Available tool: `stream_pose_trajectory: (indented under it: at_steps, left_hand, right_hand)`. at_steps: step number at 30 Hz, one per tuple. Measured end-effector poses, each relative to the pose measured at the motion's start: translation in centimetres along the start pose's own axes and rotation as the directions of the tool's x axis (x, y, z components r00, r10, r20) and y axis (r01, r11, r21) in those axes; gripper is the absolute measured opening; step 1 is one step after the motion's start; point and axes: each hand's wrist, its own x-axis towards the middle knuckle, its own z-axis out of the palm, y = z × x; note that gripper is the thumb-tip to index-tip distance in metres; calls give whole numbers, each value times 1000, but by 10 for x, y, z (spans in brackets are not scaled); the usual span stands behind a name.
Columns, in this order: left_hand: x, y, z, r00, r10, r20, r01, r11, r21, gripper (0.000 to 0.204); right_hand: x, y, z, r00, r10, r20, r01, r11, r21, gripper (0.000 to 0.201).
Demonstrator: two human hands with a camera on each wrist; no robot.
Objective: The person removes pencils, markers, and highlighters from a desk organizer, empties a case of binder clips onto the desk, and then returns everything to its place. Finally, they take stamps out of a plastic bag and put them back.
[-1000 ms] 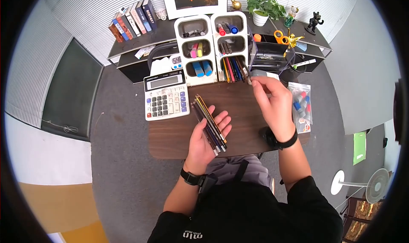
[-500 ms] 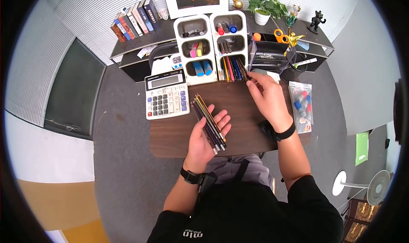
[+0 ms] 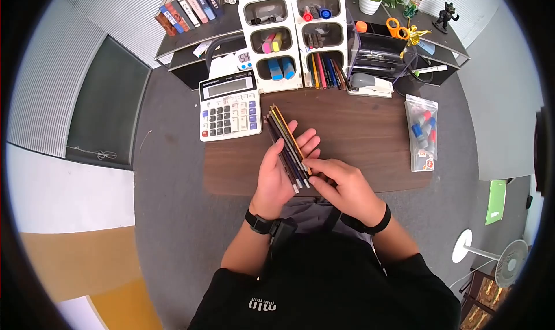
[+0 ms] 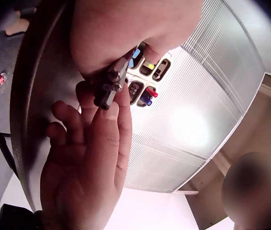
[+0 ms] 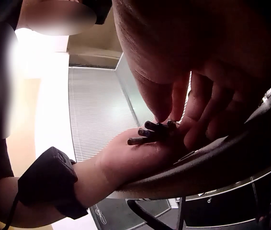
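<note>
In the head view my left hand (image 3: 273, 171) holds a bundle of several pencils (image 3: 285, 144) slantwise on its palm, thumb over them and the other fingers spread. My right hand (image 3: 351, 192) is beside it, thumb and forefinger pinching at the bundle's near right end. The left wrist view shows the pencil ends (image 4: 107, 93) between my left hand (image 4: 130, 28) and the thumb and forefinger of my right hand (image 4: 85, 165). Seen from the right wrist, dark pencil tips (image 5: 142, 133) stick out over the left palm (image 5: 130, 160), under my right hand (image 5: 193, 57).
A white organizer (image 3: 302, 47) with pens, markers and pencils stands at the table's back. The calculator (image 3: 231, 113) lies left of the hands, a bag of markers (image 3: 423, 133) right. A stapler-like white item (image 3: 378, 89) and a grey object (image 3: 363, 80) sit beside the organizer.
My right hand has come from the organizer's lower right compartment to the bundle in my left hand. The head view has shifted, so the table and organizer appear higher.
</note>
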Motion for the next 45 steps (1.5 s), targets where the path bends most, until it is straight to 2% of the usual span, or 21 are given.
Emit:
stream_pose_trajectory:
  at_steps: [4,7,9,13,15,19,21,22,24,25,27,31,33,36,40,42,43,45]
  left_hand:
    - [1,0,-3,1000,-5,11,5,1000,-14,60]
    - [0,1,-2,1000,-15,20,15,1000,14,58]
    - [0,0,-5,1000,-16,19,16,1000,15,58]
    - [1,0,-3,999,-34,19,34,999,15,58]
    - [0,0,-2,999,-42,22,42,999,18,57]
    - [0,2,0,999,-39,29,39,999,11,56]
    - [0,1,2,999,-30,35,29,999,22,56]
    - [-1,1,2,999,-16,39,14,999,35,56]
    - [0,0,-1,999,-8,34,7,999,35,55]
    - [0,0,-2,1000,-3,30,2,999,35,55]
    - [2,0,-1,1000,-3,26,2,1000,21,55]
    - [1,0,1,1000,-6,20,5,1000,27,54]
    - [1,1,1,1000,5,23,-5,1000,15,53]
    - [1,-1,0,999,-10,32,11,1000,-10,51]
    - [1,0,1,999,-1,42,2,1000,-27,52]
    - [0,1,2,999,6,39,-6,1000,-2,56]
    - [0,1,2,999,3,39,-2,1000,-5,56]
    - [-2,1,3,1000,-2,10,2,1000,2,58]
  right_hand:
    - [4,7,2,999,-37,-5,37,999,20,31]
    - [7,6,3,994,-103,-22,102,994,-33,31]
    - [10,1,-1,997,-67,29,69,996,-58,28]
    - [8,2,2,999,-30,12,30,1000,-4,27]
    - [9,2,0,996,83,31,-83,996,26,25]
    - [10,5,8,989,141,-40,-137,988,77,26]
    - [10,4,12,991,14,-130,-8,999,43,29]
    - [8,5,11,991,17,-129,-12,999,43,29]
    - [8,6,6,996,-88,-1,87,990,-109,31]
    - [9,4,5,996,-91,0,91,990,-108,31]
    - [7,0,4,999,36,18,-35,999,-36,30]
    - [5,3,2,995,104,4,-104,993,55,28]
    - [2,10,5,995,51,-91,-48,998,41,24]
    - [1,8,3,985,66,-159,-56,996,66,20]
    - [-2,3,-16,981,11,-194,-3,999,41,18]
    - [-5,-3,-26,941,-35,-337,57,997,55,16]
    - [-6,-6,-34,932,-52,-358,80,995,64,14]
    - [-7,-14,-44,895,15,-446,82,977,199,13]
